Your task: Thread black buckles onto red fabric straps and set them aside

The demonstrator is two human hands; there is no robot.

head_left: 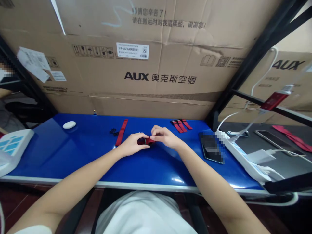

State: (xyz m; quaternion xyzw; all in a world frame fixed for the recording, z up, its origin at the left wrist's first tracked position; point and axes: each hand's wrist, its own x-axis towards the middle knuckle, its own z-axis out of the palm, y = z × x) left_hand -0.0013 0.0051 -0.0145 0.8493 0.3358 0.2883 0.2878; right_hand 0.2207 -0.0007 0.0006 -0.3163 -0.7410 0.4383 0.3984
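Note:
Both my hands meet over the middle of the blue table point(73, 156). My left hand point(133, 144) and my right hand point(164, 136) pinch the same small red strap with a black buckle point(145, 141) between curled fingers, just above the tabletop. A loose red strap point(122, 131) lies flat to the left of my hands, with a small black ring piece point(112, 131) beside it. A few more red straps point(181, 125) lie together to the right, near the back edge.
A dark phone point(211, 149) lies at the right, next to a white power strip point(246, 159) with cables. A white oval object point(69, 124) sits at the back left, a white box point(13, 148) at the left edge. Large cardboard boxes point(156, 58) stand behind.

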